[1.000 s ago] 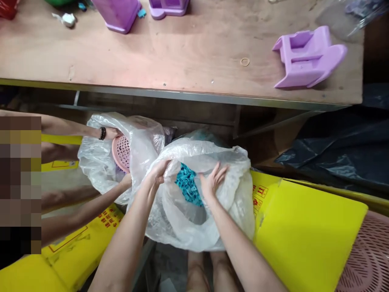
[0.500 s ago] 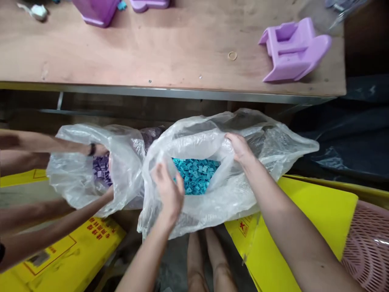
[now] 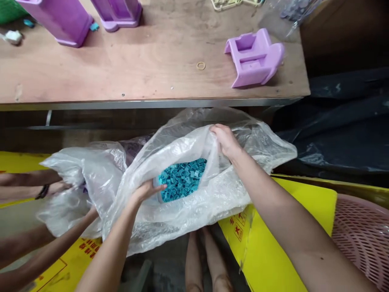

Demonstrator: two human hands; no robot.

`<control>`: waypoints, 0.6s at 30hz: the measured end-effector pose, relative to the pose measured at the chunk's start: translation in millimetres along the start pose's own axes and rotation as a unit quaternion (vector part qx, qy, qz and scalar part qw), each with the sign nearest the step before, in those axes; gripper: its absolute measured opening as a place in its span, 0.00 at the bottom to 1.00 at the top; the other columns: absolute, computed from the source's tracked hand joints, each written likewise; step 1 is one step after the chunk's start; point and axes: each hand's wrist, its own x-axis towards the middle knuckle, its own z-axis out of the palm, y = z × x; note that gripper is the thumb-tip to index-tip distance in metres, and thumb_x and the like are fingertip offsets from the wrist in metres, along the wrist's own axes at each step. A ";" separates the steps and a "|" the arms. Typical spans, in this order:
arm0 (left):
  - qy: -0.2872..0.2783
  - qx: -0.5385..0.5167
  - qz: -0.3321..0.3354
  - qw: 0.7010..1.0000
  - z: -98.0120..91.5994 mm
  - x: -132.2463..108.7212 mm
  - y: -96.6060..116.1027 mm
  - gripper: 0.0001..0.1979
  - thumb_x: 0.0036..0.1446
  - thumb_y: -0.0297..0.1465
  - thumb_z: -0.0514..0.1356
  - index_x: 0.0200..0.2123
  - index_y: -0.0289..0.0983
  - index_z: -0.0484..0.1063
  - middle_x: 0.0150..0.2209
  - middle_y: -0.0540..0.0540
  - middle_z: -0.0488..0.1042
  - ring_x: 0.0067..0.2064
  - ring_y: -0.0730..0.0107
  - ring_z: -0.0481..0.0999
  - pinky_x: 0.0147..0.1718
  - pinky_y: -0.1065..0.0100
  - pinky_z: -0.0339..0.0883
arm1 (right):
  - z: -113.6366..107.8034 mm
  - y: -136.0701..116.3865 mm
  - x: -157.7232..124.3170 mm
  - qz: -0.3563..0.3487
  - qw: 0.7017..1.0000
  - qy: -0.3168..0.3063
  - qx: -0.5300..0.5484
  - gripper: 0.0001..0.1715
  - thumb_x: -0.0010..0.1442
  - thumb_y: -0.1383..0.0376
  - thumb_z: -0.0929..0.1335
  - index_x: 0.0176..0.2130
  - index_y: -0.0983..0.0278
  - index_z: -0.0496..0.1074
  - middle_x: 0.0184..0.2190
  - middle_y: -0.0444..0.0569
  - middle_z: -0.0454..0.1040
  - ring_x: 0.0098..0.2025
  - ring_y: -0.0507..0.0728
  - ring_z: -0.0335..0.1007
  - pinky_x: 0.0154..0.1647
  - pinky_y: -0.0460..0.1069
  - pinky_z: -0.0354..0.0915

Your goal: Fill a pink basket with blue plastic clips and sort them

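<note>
A clear plastic bag [image 3: 231, 190] holds a heap of small teal plastic pieces [image 3: 182, 179] below the table edge. My left hand [image 3: 145, 192] grips the near rim of the bag's mouth, fingers curled over the film. My right hand [image 3: 225, 140] is closed on the far rim and holds it up, so the mouth gapes. To the left, a second clear bag [image 3: 75, 190] with purple pieces inside is handled by another person's hands [image 3: 57, 189], one wearing a dark bead bracelet.
A plywood table [image 3: 146, 69] carries purple plastic housings [image 3: 254, 56], two taller purple parts [image 3: 60, 18] and a rubber band [image 3: 201, 65]. Yellow boards [image 3: 291, 227] flank my legs. A pink perforated basket [image 3: 361, 235] sits at right, black sheeting [image 3: 340, 125] behind.
The view has swung right and the bag sits lower left. My right hand moved from inside the mouth to its far rim; my left hand shifted to the near rim. The neighbour's bag closed over.
</note>
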 end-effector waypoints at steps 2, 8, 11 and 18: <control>0.032 -0.055 -0.011 0.998 -7.0 7.3 25.4 0.34 0.52 0.48 0.55 0.57 0.33 0.60 0.61 0.36 0.61 0.66 0.50 0.51 0.64 0.52 0.41 | 14.7 4.0 -21.8 -0.100 0.989 0.030 -0.109 0.11 0.50 0.65 0.62 0.35 0.65 0.67 0.30 0.47 0.68 0.35 0.56 0.64 0.38 0.51 0.64; 0.132 -0.150 -0.121 0.972 -8.1 19.9 59.0 0.24 0.58 0.35 0.50 0.56 0.33 0.62 0.61 0.36 0.62 0.64 0.55 0.56 0.62 0.56 0.50 | 46.4 76.5 -95.4 -0.554 0.764 -0.036 -0.329 0.25 0.57 0.72 0.60 0.53 0.54 0.59 0.46 0.47 0.68 0.49 0.55 0.63 0.48 0.52 0.63; 0.155 -0.158 -0.150 0.964 -7.4 22.4 66.6 0.24 0.58 0.34 0.50 0.57 0.31 0.60 0.62 0.35 0.59 0.65 0.55 0.55 0.63 0.56 0.48 | 37.2 103.5 -82.9 -0.554 0.731 -0.073 -0.392 0.29 0.58 0.74 0.58 0.53 0.45 0.59 0.49 0.38 0.68 0.52 0.51 0.62 0.52 0.51 0.61; 0.192 -0.193 -0.187 0.944 -7.6 35.4 78.0 0.30 0.61 0.42 0.47 0.60 0.29 0.53 0.63 0.32 0.56 0.65 0.54 0.54 0.63 0.56 0.47 | 45.0 99.7 -49.0 -0.359 0.826 -0.051 -0.431 0.23 0.60 0.70 0.55 0.53 0.62 0.63 0.52 0.56 0.66 0.57 0.63 0.56 0.56 0.63 0.56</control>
